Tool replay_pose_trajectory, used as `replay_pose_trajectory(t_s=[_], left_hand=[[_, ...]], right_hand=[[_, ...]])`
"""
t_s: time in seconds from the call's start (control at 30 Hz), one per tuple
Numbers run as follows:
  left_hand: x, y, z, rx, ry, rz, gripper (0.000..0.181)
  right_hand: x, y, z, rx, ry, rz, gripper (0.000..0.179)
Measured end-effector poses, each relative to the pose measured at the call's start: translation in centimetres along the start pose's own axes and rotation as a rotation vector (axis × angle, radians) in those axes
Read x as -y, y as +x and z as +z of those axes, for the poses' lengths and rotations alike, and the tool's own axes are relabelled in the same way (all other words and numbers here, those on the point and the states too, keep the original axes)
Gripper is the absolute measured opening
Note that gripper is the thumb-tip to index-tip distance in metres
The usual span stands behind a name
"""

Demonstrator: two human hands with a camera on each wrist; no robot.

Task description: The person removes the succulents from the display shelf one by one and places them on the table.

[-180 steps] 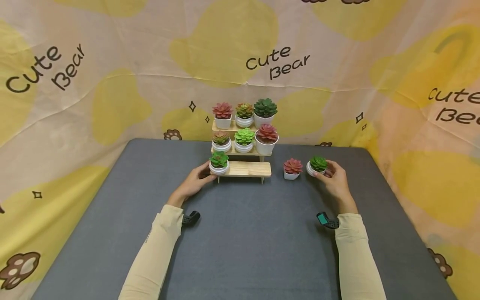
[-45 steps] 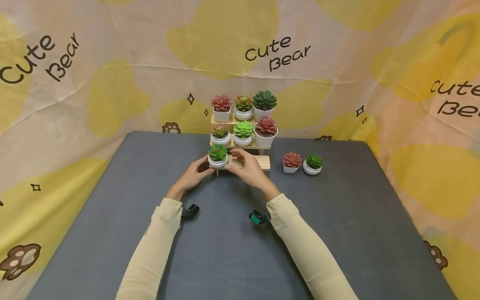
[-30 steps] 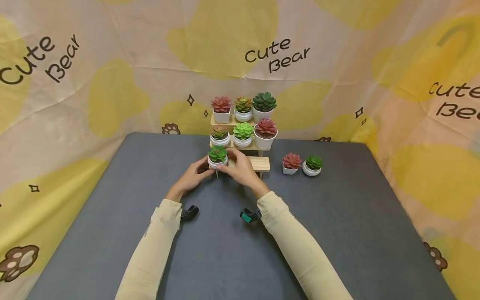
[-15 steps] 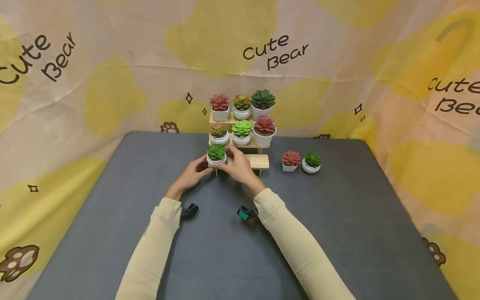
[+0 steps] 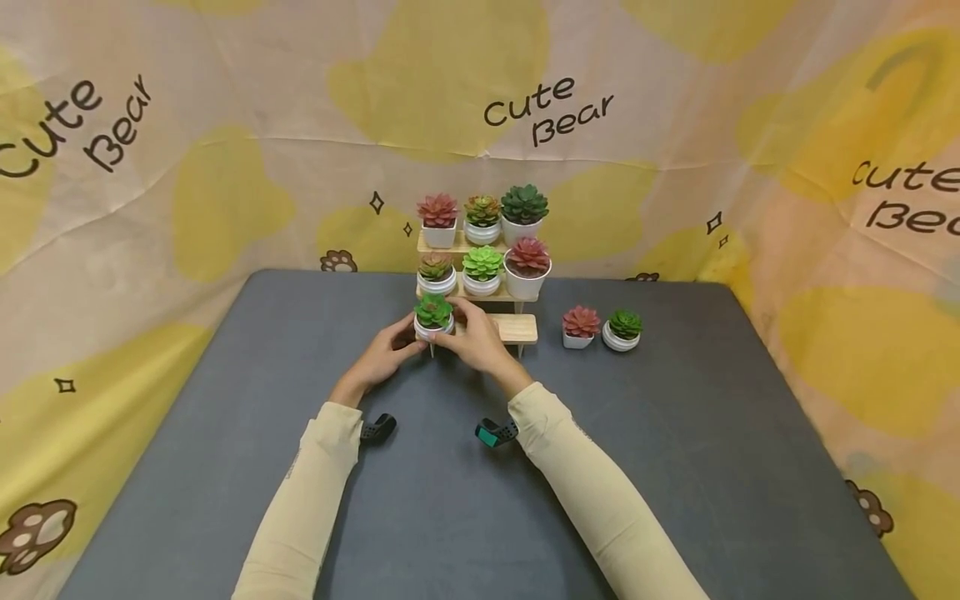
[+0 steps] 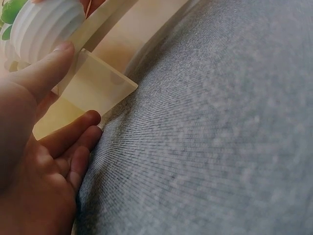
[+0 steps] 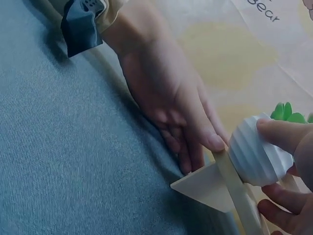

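A light wooden tiered plant stand stands at the back middle of the table. On the left end of its lowest shelf sits a green succulent in a ribbed white pot. My right hand grips this pot from the right, thumb on its front side. My left hand holds the left end of the same shelf; in the left wrist view its thumb lies on the shelf edge by the pot, other fingers beside the slanted leg.
The upper two shelves carry several potted succulents, among them a bright green one and a dark green one. Right of the stand, a pink succulent and a green succulent stand on the grey table. A patterned cloth hangs behind.
My right hand has let go of the green succulent on the right, crossed left to the stand and taken hold of the pot on the lowest shelf. My left hand has stayed there.
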State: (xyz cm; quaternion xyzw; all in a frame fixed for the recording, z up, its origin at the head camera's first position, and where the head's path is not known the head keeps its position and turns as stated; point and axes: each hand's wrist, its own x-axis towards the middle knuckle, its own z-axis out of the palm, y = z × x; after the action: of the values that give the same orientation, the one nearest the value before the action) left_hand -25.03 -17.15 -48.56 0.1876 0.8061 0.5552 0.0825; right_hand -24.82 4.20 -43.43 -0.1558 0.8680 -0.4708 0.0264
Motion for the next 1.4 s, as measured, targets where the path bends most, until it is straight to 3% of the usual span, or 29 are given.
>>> replay_pose_trajectory(t_s=[0.33,0.57,0.93,1.4], left_hand=[[0.8,0.2,0.1,0.004,-0.018,0.028,0.064],[0.7,0.0,-0.5,-0.012,-0.002,0.001,0.066],[0.9,0.4,0.1,-0.007,0.006,-0.007,0.067],[0.5,0.1,0.1,-0.013,0.009,-0.011,0.068]], right_hand=[[-0.3,-1.0,-0.3,-0.017,0.123,-0.043,0.062],[0.1,-2.3,-1.4,0.03,0.081,-0.09,0.065],[-1.6,-4.9,-4.3,0.048,0.047,-0.096,0.064],[-3.0,-6.4,-9.4,-0.026,0.119,-0.112,0.062]])
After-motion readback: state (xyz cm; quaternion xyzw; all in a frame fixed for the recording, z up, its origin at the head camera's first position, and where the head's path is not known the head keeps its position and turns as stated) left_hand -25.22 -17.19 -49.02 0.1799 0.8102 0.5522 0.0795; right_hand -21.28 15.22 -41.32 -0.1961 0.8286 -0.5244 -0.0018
